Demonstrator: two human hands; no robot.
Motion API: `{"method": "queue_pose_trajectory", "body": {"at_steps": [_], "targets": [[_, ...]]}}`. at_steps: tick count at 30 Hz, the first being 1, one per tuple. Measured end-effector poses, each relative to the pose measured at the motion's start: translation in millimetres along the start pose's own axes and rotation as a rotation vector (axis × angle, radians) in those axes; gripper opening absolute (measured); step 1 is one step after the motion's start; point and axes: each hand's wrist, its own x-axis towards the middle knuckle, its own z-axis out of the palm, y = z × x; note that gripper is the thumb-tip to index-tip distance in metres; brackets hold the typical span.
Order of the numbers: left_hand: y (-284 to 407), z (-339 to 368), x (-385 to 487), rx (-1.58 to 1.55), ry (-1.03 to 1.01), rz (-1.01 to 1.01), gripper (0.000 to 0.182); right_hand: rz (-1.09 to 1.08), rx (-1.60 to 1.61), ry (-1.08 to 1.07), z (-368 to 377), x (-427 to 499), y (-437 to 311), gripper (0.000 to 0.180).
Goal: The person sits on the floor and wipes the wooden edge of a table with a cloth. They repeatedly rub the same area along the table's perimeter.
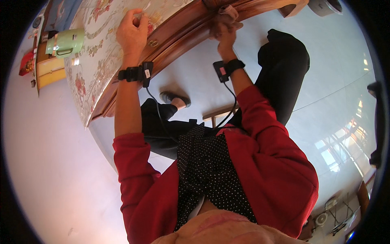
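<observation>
My right hand (pixel 226 38) grips a pinkish-brown cloth (pixel 228 13) against the carved wooden edge (pixel 195 23) of a table; part of the hand is blurred. Over the table's floral cover (pixel 100 58) is my left hand (pixel 131 32), its fingers curled and thumb near the fingertips. Whether a small thing lies between those fingertips cannot be told. A round metal drawer pull (pixel 153 43) sits on the wooden side just right of my left hand. Both wrists bear black straps with small boxes and cables.
A light green thermos jug (pixel 65 43) stands at the table's left side, near a yellow drawer cabinet (pixel 51 71). Beneath me is a wooden stool (pixel 221 112). A grey bucket-like container (pixel 324 6) is on the tiled floor at the upper right.
</observation>
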Motion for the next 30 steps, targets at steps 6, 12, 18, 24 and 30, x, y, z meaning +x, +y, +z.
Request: {"method": "queue_pose_trajectory", "body": {"at_steps": [6,12,18,24,30], "targets": [[-2,0,0,0.025,-0.005,-0.004,0.021,-0.265,-0.270,-0.398,40,-87,50,0.041],[-5,3,-1,-0.028,-0.001,-0.055,0.020,0.151,-0.149,-0.199,58,-83,61,0.043],[-5,2,1,-0.027,-0.040,-0.106,0.019,0.227,-0.104,-0.102,51,-57,25,0.046],[-2,0,0,-0.029,-0.039,-0.101,0.019,-0.119,-0.096,0.018,32,-1,3,0.042],[4,-1,0,-0.027,-0.041,-0.102,0.019,-0.179,0.087,0.071,5,68,-35,0.037]]}}
